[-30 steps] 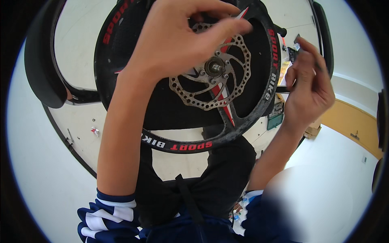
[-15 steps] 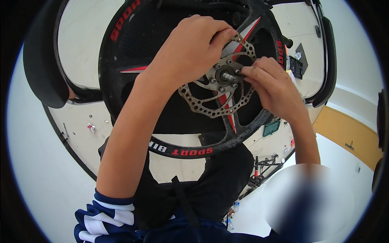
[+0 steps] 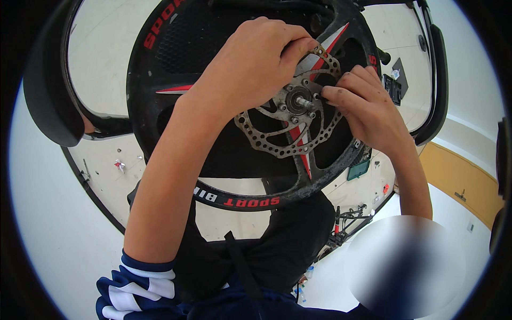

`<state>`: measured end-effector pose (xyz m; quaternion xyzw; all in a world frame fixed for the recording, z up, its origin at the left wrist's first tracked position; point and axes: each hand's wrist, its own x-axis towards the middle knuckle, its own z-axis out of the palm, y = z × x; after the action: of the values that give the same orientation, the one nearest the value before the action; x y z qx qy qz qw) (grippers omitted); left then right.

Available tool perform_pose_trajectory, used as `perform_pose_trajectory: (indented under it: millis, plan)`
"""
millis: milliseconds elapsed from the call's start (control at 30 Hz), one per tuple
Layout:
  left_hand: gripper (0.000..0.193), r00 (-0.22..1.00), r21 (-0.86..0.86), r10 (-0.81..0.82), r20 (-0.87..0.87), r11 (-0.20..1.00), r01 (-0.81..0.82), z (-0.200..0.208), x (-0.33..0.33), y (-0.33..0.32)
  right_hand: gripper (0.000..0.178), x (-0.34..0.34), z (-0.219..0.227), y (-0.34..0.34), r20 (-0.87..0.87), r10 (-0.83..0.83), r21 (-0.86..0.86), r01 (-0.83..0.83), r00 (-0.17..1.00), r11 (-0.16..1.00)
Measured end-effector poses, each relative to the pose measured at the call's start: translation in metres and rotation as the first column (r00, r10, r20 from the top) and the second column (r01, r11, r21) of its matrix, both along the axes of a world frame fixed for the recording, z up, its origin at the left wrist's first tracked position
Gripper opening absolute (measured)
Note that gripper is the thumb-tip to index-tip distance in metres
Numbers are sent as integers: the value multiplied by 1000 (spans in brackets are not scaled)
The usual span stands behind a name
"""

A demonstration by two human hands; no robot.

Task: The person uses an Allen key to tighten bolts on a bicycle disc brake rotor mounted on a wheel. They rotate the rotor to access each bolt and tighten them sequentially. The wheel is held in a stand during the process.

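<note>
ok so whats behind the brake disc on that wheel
Behind the brake disc show the black wheel and its red-and-silver spokes. The left hand covers the disc's upper left; the right hand hides its right edge.

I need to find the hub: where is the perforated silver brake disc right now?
In the head view, the perforated silver brake disc sits upper centre on the black bicycle wheel, between the left hand and right hand.
</note>
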<state>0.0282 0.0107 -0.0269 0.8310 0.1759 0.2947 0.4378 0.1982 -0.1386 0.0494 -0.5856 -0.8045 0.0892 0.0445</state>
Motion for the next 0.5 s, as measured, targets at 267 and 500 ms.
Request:
perform_pose_trajectory:
  millis: [267, 500]
  plan:
    - [23, 988, -24, 64, -140, 997, -68, 1, 1, -5, 32, 4, 5, 10, 15, 88, -12, -87, 996, 996]
    - [23, 991, -120, 100, -95, 987, -111, -2, -2, -12, 20, -64, -24, -26, -224, -435, 188, 476, 872, 859]
